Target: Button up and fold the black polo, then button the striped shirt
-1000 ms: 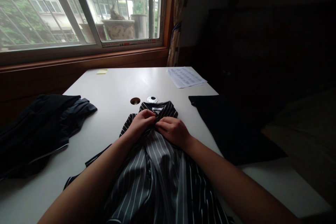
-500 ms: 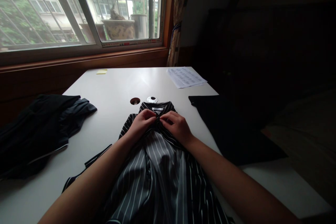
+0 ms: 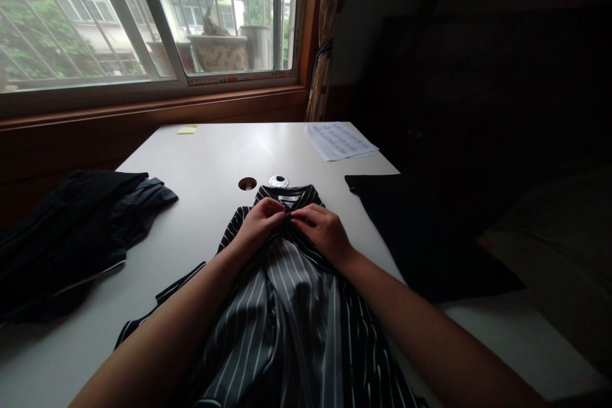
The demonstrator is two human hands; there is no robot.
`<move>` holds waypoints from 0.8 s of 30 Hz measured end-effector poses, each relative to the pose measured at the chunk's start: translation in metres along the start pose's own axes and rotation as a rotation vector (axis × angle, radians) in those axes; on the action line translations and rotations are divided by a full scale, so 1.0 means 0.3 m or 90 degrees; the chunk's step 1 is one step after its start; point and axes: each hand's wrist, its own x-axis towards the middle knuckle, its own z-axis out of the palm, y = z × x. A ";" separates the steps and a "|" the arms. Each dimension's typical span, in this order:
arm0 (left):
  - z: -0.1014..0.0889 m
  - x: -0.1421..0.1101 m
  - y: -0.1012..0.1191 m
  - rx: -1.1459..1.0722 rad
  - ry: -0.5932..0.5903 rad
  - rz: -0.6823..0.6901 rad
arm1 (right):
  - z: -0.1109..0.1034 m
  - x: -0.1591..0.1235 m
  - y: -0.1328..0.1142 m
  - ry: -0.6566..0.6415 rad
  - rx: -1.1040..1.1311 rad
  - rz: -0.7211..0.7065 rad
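A black shirt with white stripes (image 3: 296, 306) lies on the white table (image 3: 210, 153), its collar (image 3: 310, 192) toward the window and its lower front spread open, showing the greyer inside. Just below the collar, my left hand (image 3: 262, 222) pinches one front edge of the shirt. My right hand (image 3: 325, 231) pinches the cloth directly opposite, and the fingertips of both hands nearly meet. Whatever small part of the placket sits between the fingers is too small to make out. A pale label shows inside the neck.
Dark crumpled clothing (image 3: 81, 236) lies on the left of the table. A folded dark garment (image 3: 421, 242) hangs near the right edge. Printed sheets (image 3: 340, 140), a yellow sticky note (image 3: 187, 129), a cable hole (image 3: 247, 183) and its round cover (image 3: 278, 181) are farther back.
Both hands keep their pinch below the collar with barely any movement. The whole view has shifted very slightly.
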 end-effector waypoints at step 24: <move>-0.001 -0.005 0.006 0.037 -0.010 0.019 | -0.003 0.005 0.021 -0.075 -0.019 -0.018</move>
